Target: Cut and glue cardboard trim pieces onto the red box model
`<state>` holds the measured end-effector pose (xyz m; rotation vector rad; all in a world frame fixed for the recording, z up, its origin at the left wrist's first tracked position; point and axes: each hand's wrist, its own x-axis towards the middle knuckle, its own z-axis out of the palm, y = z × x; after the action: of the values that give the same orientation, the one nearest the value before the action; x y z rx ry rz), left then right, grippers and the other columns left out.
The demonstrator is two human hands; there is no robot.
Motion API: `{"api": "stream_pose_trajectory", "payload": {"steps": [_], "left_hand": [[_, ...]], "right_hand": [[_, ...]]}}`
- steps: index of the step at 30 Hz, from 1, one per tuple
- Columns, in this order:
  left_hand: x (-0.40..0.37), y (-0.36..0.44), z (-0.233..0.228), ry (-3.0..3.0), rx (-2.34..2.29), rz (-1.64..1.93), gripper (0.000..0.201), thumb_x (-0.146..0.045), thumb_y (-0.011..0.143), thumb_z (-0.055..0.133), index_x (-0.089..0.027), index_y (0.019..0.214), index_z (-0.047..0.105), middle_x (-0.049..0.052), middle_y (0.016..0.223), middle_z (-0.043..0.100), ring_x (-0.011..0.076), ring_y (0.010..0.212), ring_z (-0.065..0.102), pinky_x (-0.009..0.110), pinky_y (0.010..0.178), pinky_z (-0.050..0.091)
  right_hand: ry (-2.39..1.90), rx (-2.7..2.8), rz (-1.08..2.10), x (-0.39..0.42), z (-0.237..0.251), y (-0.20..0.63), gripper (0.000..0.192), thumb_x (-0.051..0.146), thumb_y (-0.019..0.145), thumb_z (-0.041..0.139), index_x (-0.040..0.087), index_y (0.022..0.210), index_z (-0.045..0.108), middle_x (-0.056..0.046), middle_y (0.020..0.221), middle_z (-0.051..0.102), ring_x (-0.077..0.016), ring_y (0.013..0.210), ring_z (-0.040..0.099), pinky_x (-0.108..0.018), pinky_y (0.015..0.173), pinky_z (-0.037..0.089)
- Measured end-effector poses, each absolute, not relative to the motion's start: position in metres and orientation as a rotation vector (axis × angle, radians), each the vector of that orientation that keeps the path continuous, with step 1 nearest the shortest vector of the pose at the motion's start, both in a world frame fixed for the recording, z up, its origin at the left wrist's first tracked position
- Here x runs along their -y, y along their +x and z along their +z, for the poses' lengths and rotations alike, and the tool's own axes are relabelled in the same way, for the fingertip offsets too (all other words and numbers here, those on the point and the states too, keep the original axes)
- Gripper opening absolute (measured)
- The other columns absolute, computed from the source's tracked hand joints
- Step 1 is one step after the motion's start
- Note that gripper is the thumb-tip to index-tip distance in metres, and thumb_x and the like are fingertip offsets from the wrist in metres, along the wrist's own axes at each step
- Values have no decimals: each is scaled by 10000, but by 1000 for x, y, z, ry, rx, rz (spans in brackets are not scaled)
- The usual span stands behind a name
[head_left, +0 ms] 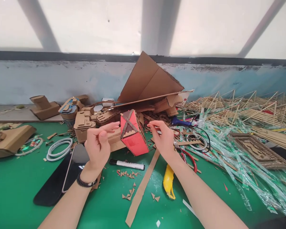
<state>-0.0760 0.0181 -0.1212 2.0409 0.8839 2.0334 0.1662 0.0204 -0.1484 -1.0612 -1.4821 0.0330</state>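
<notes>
Between my hands a red cardboard box [135, 144] sits tilted, with dark brown strips crossed on its upper face and bare corrugated edges on its right side. My left hand [98, 144] is just left of it, fingers stretched out and thumb apart, holding nothing; I cannot tell whether the fingertips touch the box. To its right, my right hand [162, 137] has thumb and forefinger pinched together, and whatever they hold is too small to make out. Below the box lie a black-and-white marker [130, 164], small cardboard triangles [128, 174] and a long cardboard strip [143, 187].
A yellow cutter [168, 183] and red-handled scissors [190, 160] lie by my right forearm. Left are a phone [75, 163] and white rings [59, 149]. Behind stand cardboard models [83, 124] and a large cardboard sheet [150, 78]; a blue glue gun [181, 121] and sticks [259, 106] are right.
</notes>
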Motion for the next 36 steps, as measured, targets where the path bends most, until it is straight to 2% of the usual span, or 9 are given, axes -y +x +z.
{"api": "stream_pose_trajectory", "payload": {"steps": [7, 12, 17, 21, 24, 28, 30, 32, 36], "left_hand": [[-24, -65, -119, 1914, -815, 2049, 228, -430, 1089, 572, -250, 1018, 450, 122, 1227, 798, 174, 847, 815, 277, 600, 652], [-28, -67, -121, 1893, -789, 2079, 246, -462, 1080, 578, -269, 1039, 432, 94, 1200, 793, 161, 790, 801, 259, 548, 626], [-26, -70, -120, 1973, -794, 2036, 234, -465, 1125, 450, -268, 1000, 430, 68, 1053, 799, 169, 827, 803, 267, 573, 620], [-24, -75, -124, 2080, -956, 2045, 297, -508, 1140, 369, -271, 981, 450, -9, 808, 763, 150, 670, 740, 295, 603, 564], [-21, -82, -125, 2120, -1141, 2013, 356, -515, 1140, 372, -261, 908, 461, -55, 616, 683, 136, 518, 629, 297, 559, 454], [-18, -88, -124, 2159, -1191, 1894, 455, -490, 1136, 411, -243, 757, 457, -53, 544, 660, 109, 442, 557, 282, 507, 406], [-19, -87, -122, 2165, -1154, 1967, 458, -482, 1131, 435, -242, 743, 465, -45, 552, 663, 109, 453, 567, 279, 510, 423], [-22, -83, -119, 2044, -1018, 2121, 382, -508, 1123, 449, -253, 839, 475, -44, 616, 664, 122, 487, 616, 277, 509, 464], [-25, -73, -112, 1840, -827, 2181, 304, -505, 1076, 573, -274, 943, 426, -40, 812, 637, 108, 487, 650, 267, 445, 504]], "right_hand": [[-966, 1578, -84, -24, -151, 173, 218, 251, 1082, 536, 281, 1108, 750, -49, 1058, 828, -207, 973, 794, -357, 869, 636], [-1021, 1549, -257, -30, -150, 176, 151, 256, 1054, 600, 279, 1021, 746, -72, 1014, 753, -249, 1008, 695, -434, 899, 575], [-1095, 1504, -250, -31, -151, 179, 196, 339, 1032, 638, 255, 860, 596, -43, 876, 631, -242, 872, 597, -403, 786, 498], [-1127, 1458, -185, -28, -147, 180, 328, 466, 1014, 683, 259, 804, 539, -1, 793, 584, -209, 768, 565, -360, 722, 455], [-1146, 1457, -156, -24, -141, 180, 361, 502, 1032, 657, 256, 794, 544, 11, 763, 592, -193, 737, 569, -344, 718, 447], [-1138, 1524, -204, -20, -137, 179, 403, 486, 1094, 549, 256, 763, 529, 5, 733, 599, -187, 719, 546, -335, 692, 422], [-1114, 1566, -217, -18, -137, 177, 445, 459, 1123, 489, 259, 725, 502, 2, 704, 589, -186, 706, 534, -339, 685, 412], [-1100, 1585, -224, -17, -138, 176, 470, 444, 1136, 456, 262, 703, 486, -2, 681, 580, -190, 702, 541, -348, 687, 410], [-1109, 1596, -226, -16, -140, 173, 410, 412, 1135, 459, 259, 769, 564, -32, 760, 636, -211, 780, 593, -361, 709, 437]]}}
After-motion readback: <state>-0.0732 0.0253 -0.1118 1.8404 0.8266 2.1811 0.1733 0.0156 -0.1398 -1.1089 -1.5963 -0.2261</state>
